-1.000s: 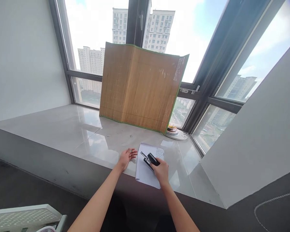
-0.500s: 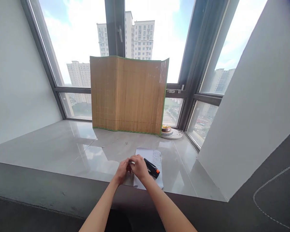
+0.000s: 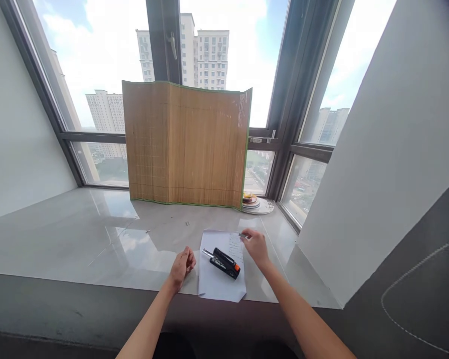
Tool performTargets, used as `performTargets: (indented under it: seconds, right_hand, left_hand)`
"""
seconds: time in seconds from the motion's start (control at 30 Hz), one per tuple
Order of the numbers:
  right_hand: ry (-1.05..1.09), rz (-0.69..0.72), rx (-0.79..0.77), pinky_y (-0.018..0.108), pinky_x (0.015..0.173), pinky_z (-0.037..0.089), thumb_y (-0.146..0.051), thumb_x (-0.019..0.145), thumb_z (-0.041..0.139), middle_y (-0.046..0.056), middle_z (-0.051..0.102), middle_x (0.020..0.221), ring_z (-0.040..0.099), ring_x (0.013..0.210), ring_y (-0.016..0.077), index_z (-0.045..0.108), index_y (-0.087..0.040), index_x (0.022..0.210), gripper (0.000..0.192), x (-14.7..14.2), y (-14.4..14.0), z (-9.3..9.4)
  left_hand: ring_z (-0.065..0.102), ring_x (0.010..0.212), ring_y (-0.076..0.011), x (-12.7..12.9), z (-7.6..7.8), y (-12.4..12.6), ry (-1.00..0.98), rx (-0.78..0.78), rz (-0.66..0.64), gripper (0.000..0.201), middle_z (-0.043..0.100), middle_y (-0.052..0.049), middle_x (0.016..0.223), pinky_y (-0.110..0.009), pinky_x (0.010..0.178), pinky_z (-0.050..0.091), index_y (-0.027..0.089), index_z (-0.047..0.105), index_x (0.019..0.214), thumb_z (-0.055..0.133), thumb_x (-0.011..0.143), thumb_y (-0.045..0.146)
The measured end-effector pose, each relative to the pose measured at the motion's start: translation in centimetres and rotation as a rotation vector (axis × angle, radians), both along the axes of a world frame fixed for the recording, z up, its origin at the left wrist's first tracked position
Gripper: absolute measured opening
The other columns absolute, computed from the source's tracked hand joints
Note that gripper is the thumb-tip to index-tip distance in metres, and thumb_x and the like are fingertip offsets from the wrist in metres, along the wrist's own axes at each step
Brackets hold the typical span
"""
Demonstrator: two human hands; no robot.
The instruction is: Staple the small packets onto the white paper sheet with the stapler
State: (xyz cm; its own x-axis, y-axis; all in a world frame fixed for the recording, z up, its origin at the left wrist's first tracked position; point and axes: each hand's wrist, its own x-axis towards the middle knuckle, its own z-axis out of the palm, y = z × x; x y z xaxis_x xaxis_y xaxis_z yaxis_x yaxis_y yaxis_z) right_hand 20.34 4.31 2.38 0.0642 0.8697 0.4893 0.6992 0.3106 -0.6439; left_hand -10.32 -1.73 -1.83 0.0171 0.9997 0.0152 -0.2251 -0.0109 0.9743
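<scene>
A black stapler (image 3: 224, 263) with an orange part lies open on white paper sheets (image 3: 209, 286), its metal tray sticking out toward the upper left. My right hand (image 3: 256, 245) is at the right edge of the paper, pinching a small grey strip of staples (image 3: 242, 235) between thumb and fingers. To the left of the paper, my left hand (image 3: 182, 267) rests low over the sill with its fingers curled in. Whether anything is inside that hand is hidden. Handwriting covers the upper right of the top sheet.
A bamboo mat (image 3: 202, 144) with green edging stands against the window. Beside it, a stack of plates (image 3: 251, 202) sits on a round white board (image 3: 267, 207). Small grey bits (image 3: 187, 224) lie on the glossy sill (image 3: 78, 234), whose front edge runs just below the paper.
My hands, together in front of the stapler before, have parted. The right moved right and up with the strip of staples; the left moved slightly left. The whole stapler now shows.
</scene>
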Motion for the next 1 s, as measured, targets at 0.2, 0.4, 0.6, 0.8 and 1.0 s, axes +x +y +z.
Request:
performTargets:
  seconds: [0.2, 0.4, 0.6, 0.8, 1.0]
  right_hand:
    - [0.193, -0.319, -0.364, 0.031, 0.072, 0.053, -0.035, 0.075, 0.076, 0.007, 0.079, 0.086, 0.075, 0.082, 0.0247, 0.082, -0.02, 0.095, 0.025, 7.4, 5.1, -3.6]
    - [0.173, -0.368, -0.425, 0.035, 0.083, 0.053, -0.041, 0.078, 0.078, 0.01, 0.079, 0.1, 0.074, 0.101, 0.0304, 0.076, -0.02, 0.119, 0.046, 6.1, 7.5, -4.2]
    - [-0.166, -0.304, -0.478, 0.034, 0.088, 0.048, -0.036, 0.096, 0.063, 0.013, 0.074, 0.107, 0.07, 0.107, 0.0278, 0.06, -0.013, 0.132, 0.042, 6.2, 6.2, -4.2]
    - [-0.509, -0.206, -0.283, 0.036, 0.093, 0.04, -0.029, 0.105, 0.047, 0.016, 0.066, 0.117, 0.061, 0.114, 0.0297, 0.068, -0.018, 0.106, 0.023, 5.1, -1.0, -6.0]
    - [-0.605, -0.228, -0.257, 0.037, 0.088, 0.038, -0.025, 0.105, 0.044, 0.013, 0.064, 0.109, 0.061, 0.106, 0.0286, 0.067, -0.019, 0.102, 0.024, 4.0, -3.4, -5.6]
  left_hand:
    - [0.023, 0.047, -0.0075, 0.0, 0.0, 0.2, 0.078, 0.015, -0.023, 0.068, 0.04, 0.004, 0.053, -0.023, 0.048, 0.019, 0.023, 0.031, 0.06, 0.061, 0.088, 0.077]
    - [0.023, 0.046, -0.0069, -0.1, -0.6, 0.4, 0.129, 0.014, -0.001, 0.066, 0.041, 0.004, 0.053, -0.023, 0.048, 0.018, 0.022, 0.034, 0.06, 0.057, 0.088, 0.077]
    - [0.027, 0.045, -0.0065, -0.2, -0.5, 0.3, 0.163, 0.02, 0.044, 0.058, 0.047, 0.004, 0.057, -0.021, 0.048, 0.02, 0.021, 0.042, 0.065, 0.058, 0.088, 0.072]
    - [0.045, 0.049, -0.0129, 0.5, -0.9, 2.4, 0.441, 0.0, 0.25, 0.038, 0.053, 0.001, 0.062, -0.024, 0.048, 0.03, 0.022, 0.049, 0.07, 0.045, 0.095, 0.051]
    - [0.067, 0.083, -0.0253, -0.6, 0.4, 8.6, 1.307, 0.002, 0.403, 0.024, 0.069, -0.009, 0.086, -0.031, 0.068, 0.044, 0.021, 0.064, 0.099, 0.041, 0.102, 0.025]
